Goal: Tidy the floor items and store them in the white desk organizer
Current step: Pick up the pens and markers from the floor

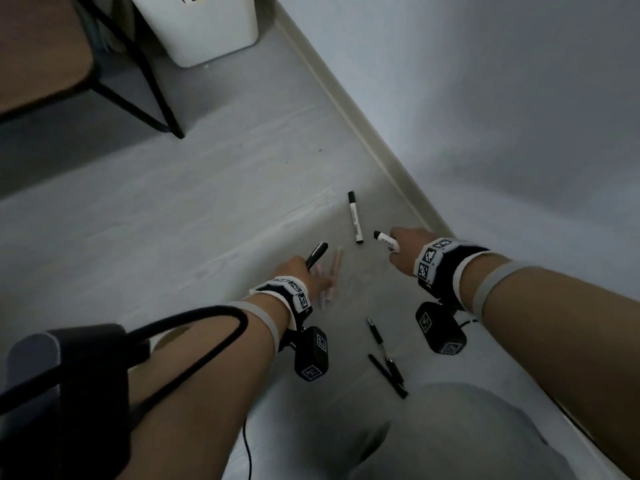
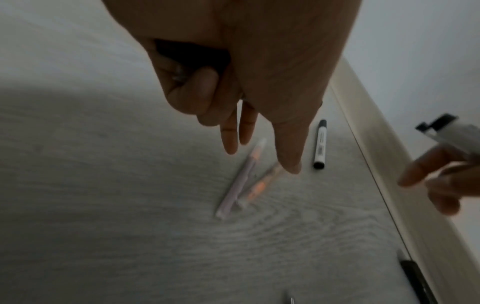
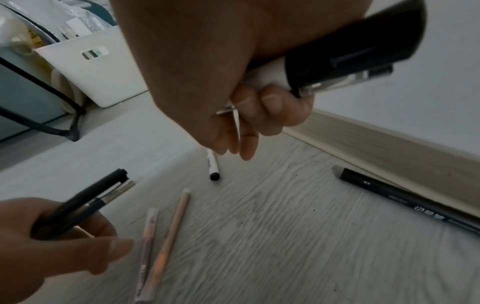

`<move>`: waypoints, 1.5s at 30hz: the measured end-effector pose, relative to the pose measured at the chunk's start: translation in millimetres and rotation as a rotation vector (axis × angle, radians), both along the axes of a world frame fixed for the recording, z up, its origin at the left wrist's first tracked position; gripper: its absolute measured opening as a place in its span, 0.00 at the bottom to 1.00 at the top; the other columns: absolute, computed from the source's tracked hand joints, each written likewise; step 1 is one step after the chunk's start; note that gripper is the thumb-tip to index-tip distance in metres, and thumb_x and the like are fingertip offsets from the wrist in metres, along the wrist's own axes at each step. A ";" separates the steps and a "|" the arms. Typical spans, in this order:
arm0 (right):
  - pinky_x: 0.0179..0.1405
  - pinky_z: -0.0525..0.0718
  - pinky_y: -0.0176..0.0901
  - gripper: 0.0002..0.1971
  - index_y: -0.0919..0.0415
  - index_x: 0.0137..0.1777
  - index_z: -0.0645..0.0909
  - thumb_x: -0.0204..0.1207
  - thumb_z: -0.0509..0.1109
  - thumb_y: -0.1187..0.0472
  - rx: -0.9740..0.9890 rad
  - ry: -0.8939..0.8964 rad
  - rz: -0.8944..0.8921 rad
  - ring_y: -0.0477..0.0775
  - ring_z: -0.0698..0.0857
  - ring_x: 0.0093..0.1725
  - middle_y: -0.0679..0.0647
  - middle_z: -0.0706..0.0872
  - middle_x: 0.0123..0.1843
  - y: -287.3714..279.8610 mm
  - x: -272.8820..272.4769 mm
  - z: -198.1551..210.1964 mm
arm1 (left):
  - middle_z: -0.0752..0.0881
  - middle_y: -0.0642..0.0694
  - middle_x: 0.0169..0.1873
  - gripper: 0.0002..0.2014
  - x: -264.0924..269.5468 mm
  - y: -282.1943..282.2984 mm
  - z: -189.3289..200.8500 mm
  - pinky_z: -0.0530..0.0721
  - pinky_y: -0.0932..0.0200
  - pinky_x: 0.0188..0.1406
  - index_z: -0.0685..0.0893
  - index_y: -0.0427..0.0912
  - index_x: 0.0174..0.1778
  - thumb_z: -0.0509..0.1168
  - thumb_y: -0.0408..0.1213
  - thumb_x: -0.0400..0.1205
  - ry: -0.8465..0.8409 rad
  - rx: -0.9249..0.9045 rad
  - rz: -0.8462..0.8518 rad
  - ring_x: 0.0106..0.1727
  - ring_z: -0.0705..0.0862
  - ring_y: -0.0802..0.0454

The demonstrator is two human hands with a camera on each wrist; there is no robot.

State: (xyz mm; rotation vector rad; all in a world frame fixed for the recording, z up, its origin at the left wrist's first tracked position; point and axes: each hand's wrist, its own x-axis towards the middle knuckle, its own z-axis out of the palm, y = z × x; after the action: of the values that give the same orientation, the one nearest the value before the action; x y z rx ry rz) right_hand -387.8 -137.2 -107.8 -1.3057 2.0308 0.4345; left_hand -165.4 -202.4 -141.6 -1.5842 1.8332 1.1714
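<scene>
Right-hand marker (image 3: 337, 61): nearest the right wrist lens; round white barrel, glossy black cap with a moulded clip; a thin pen with a metal clip lies against it in the same fist.
Right hand (image 1: 403, 245): fingers curled tight round the marker and the thin pen, index and middle fingers pointing down at the floor; held just beside the skirting board.
Left hand (image 1: 304, 273): thumb and curled finger pinch a black pen (image 3: 85, 200), matte barrel with a silvery band near the cap; the other fingers reach straight down over the pastel pens.
Pastel pens (image 2: 241, 181): two slim, pale sticks, one lilac, one with orange showing through; they lie side by side on the floor, ends touching, blurred.
Floor marker (image 1: 355, 218): white cylinder with printed label, black at both ends; lies flat between the two hands, further out, apart from both.
Black pens (image 1: 386, 358): two slender dark pens, crossed in a narrow V, on the floor close to the knee.
Floor (image 1: 173, 220): pale grey, wood-grain pattern, matt.
Skirting board (image 1: 381, 143): beige strip, faint grain, under a plain white wall.
White organizer (image 1: 204, 26): smooth plastic box, rounded corners, slot handle; stands on the floor beside black metal chair legs (image 1: 138, 74), well apart from the pens.
</scene>
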 end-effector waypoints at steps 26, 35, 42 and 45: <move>0.25 0.69 0.39 0.09 0.59 0.47 0.82 0.79 0.63 0.55 0.046 -0.035 -0.261 0.57 0.80 0.30 0.57 0.85 0.39 -13.8 19.1 -70.4 | 0.78 0.50 0.28 0.17 -25.0 -6.7 -27.9 0.71 0.59 0.28 0.76 0.49 0.32 0.61 0.53 0.84 0.082 0.014 -0.392 0.33 0.80 0.46; 0.58 0.84 0.51 0.23 0.56 0.73 0.77 0.84 0.57 0.47 -0.092 0.030 -0.549 0.65 0.86 0.58 0.63 0.86 0.64 132.0 -18.3 -55.8 | 0.71 0.46 0.43 0.08 -69.6 59.2 -35.7 0.71 0.56 0.45 0.85 0.56 0.46 0.64 0.52 0.80 0.262 -0.252 -0.952 0.40 0.70 0.45; 0.52 0.82 0.53 0.24 0.53 0.76 0.69 0.80 0.64 0.60 -0.128 0.114 -0.445 0.68 0.84 0.59 0.58 0.73 0.75 175.0 -36.2 -55.1 | 0.78 0.50 0.36 0.09 -91.6 91.6 -31.8 0.75 0.56 0.34 0.71 0.50 0.47 0.60 0.50 0.85 0.277 -0.080 -1.066 0.38 0.82 0.42; 0.55 0.85 0.57 0.27 0.56 0.78 0.67 0.78 0.67 0.61 -0.113 0.123 -0.385 0.68 0.83 0.61 0.59 0.72 0.75 163.7 -41.8 -65.2 | 0.78 0.51 0.37 0.18 -91.6 99.5 -32.2 0.77 0.55 0.36 0.71 0.52 0.56 0.66 0.57 0.80 0.217 0.025 -1.105 0.38 0.81 0.44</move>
State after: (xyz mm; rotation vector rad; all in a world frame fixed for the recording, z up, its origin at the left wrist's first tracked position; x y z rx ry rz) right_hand -429.5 26.5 -173.0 -0.9356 2.3730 0.2282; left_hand -257.0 -102.9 -173.8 -0.2361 2.2797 0.8000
